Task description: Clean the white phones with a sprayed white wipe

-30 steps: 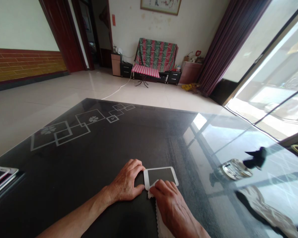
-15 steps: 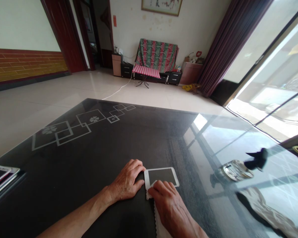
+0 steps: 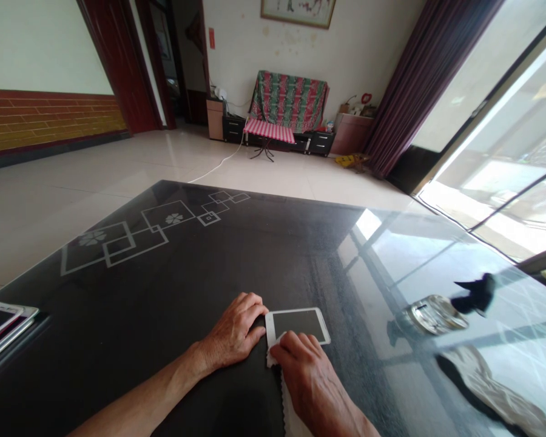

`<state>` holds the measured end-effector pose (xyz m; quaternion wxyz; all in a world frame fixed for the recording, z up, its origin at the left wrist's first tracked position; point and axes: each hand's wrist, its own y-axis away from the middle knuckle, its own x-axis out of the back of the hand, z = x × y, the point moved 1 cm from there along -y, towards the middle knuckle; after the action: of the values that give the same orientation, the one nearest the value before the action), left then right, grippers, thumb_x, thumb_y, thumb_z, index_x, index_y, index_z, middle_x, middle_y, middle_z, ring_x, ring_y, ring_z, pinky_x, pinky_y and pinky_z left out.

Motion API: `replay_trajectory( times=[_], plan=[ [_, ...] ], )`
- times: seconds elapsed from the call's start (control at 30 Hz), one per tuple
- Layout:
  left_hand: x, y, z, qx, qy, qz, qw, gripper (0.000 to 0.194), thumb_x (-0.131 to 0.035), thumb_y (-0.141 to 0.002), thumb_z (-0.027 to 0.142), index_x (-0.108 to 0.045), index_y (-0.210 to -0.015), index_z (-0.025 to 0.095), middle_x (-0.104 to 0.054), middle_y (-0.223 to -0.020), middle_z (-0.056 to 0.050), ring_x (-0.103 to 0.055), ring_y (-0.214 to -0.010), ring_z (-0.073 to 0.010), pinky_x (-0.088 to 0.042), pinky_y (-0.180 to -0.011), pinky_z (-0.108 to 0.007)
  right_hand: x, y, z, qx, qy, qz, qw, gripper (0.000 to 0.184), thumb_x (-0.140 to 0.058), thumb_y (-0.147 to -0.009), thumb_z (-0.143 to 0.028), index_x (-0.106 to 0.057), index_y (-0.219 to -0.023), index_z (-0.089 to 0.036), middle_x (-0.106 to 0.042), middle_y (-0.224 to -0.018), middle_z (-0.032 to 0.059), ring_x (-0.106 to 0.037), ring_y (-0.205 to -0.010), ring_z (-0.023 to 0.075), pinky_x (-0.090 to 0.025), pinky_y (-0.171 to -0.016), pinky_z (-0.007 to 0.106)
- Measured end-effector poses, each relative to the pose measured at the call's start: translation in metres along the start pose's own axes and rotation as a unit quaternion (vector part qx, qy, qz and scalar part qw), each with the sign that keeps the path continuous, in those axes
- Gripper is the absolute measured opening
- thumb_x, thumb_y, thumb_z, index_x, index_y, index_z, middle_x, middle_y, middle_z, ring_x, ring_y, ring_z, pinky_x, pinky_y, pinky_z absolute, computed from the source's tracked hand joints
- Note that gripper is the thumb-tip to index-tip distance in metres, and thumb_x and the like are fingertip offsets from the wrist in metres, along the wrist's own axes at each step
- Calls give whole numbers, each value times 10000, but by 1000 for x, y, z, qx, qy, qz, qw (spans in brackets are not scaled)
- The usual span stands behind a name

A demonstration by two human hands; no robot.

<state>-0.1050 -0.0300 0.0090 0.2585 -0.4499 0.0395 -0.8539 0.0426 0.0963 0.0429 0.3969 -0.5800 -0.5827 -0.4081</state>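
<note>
A white phone (image 3: 300,323) with a dark screen lies flat on the black glass table (image 3: 186,261). My left hand (image 3: 236,331) rests at its left end, fingers curled against the phone's edge and holding it still. My right hand (image 3: 307,370) presses a white cloth (image 3: 289,413) onto the near part of the screen, fingers closed over the cloth. The cloth trails back under my right wrist.
Two more phones (image 3: 2,325) lie stacked at the table's left edge. A glass ashtray (image 3: 434,314) and a black object (image 3: 475,291) sit to the right, with crumpled cloth (image 3: 495,391) near the right front. Tiled floor and a covered bench stand beyond the table.
My right hand with the cloth has slid slightly left and nearer over the screen. The left hand has stayed on the phone's end. The camera drifted a little.
</note>
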Motion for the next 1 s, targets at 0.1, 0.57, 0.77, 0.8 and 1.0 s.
replay_trajectory(
  times=[0.1, 0.57, 0.77, 0.8, 1.0],
  plan=[
    [-1, 0, -1, 0, -2, -1, 1000, 219, -543, -824, 121, -561, -1030, 193, -539, -1045, -56, -480, -970, -210, -427, -897, -365, 0, -1, 0, 0, -4, -2, 1000, 263, -509, -866, -32, -643, -949, -243, -570, -914, 3, -479, -809, 159, -314, -750, 287],
    [-3, -1, -2, -1, -2, -1, 1000, 245, -498, -823, 66, -559, -1024, 191, -535, -1046, -50, -477, -978, -203, -419, -908, -355, 0, -5, -2, -3, -8, 4, 1000, 256, -495, -861, -22, -636, -899, -232, -560, -908, 7, -468, -787, 151, -300, -736, 280],
    [-3, 1, -3, -1, -1, 0, 1000, 244, -470, -831, 62, -561, -1014, 196, -534, -1044, -51, -477, -972, -205, -423, -901, -363, -1, -6, 0, -2, -4, 9, 1000, 239, -503, -868, -38, -631, -912, -236, -553, -906, 3, -462, -789, 154, -294, -732, 281],
    [-3, 1, -3, -1, -1, 0, 1000, 247, -468, -829, 58, -562, -1012, 196, -535, -1044, -51, -476, -972, -204, -422, -902, -361, -1, -6, 0, -2, -4, 11, 1000, 239, -507, -868, -40, -631, -913, -239, -553, -905, 1, -461, -793, 155, -294, -733, 280],
    [-2, 0, -3, -2, -2, 2, 1000, 261, -461, -826, 53, -564, -1018, 196, -537, -1041, -50, -482, -964, -200, -425, -899, -356, -1, -7, 0, -4, -9, 13, 1000, 230, -510, -867, -44, -630, -895, -238, -554, -906, -3, -459, -787, 152, -294, -739, 277]
  ],
)
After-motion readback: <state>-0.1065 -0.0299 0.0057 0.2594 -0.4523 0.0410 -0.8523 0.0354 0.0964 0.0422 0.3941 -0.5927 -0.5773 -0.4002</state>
